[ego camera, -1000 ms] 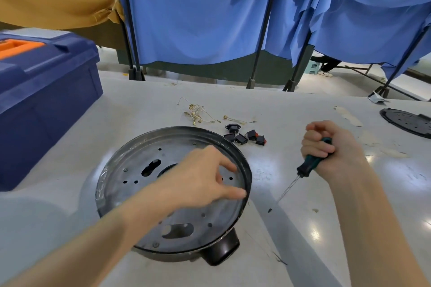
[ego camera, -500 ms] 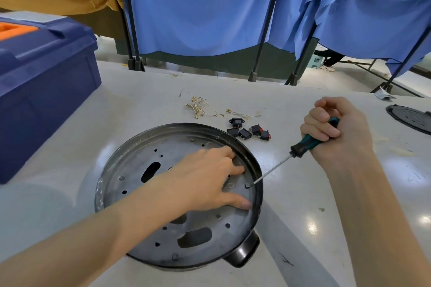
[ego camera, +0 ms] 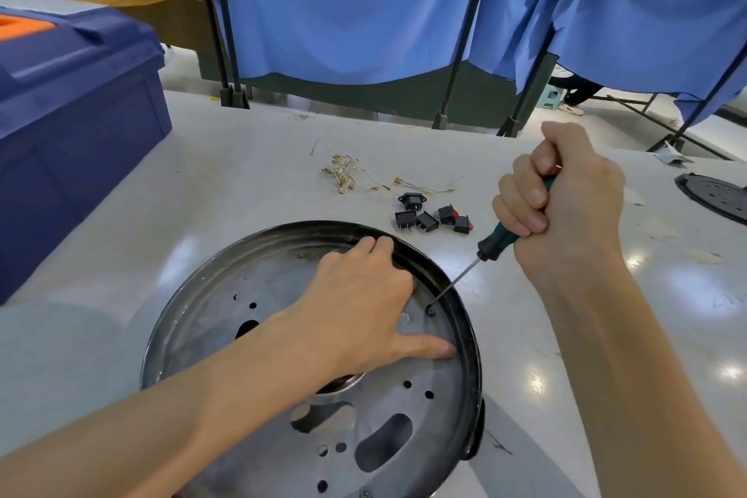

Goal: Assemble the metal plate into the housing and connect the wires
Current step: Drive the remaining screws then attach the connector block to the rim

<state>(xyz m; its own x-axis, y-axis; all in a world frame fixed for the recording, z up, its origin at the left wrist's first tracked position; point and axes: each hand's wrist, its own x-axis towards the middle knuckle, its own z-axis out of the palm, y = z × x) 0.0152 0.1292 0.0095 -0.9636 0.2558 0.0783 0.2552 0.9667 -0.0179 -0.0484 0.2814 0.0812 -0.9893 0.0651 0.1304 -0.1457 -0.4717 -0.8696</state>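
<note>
Progress check: metal plate (ego camera: 444, 437) was already sitting down inside the round black housing (ego camera: 471, 356) on the desk (ego camera: 242, 194), so the drop-in part looked done. Left hand (ego camera: 364, 307) lay flat on the plate, fingers spread and straight, pressing it down, fingertips reaching up near the far rim. Right hand (ego camera: 566, 198) was wrapped tight around the green-and-black screwdriver (ego camera: 495, 241), tip sitting on a screw (ego camera: 430, 311) just inside the rim. I'd guess that was the fastening stage, and I couldn't tell if the screw was fully home. A couple of other screw heads showed around the edge.

The wiring hadn't been touched at all: wires (ego camera: 347, 174) with gold terminals and the little black switches (ego camera: 428, 218) lay loose on the desk beyond the housing. So maybe halfway, if that.

Labels? Nothing readable, not on the screwdriver, plate or the blue toolbox (ego camera: 81, 113).
</note>
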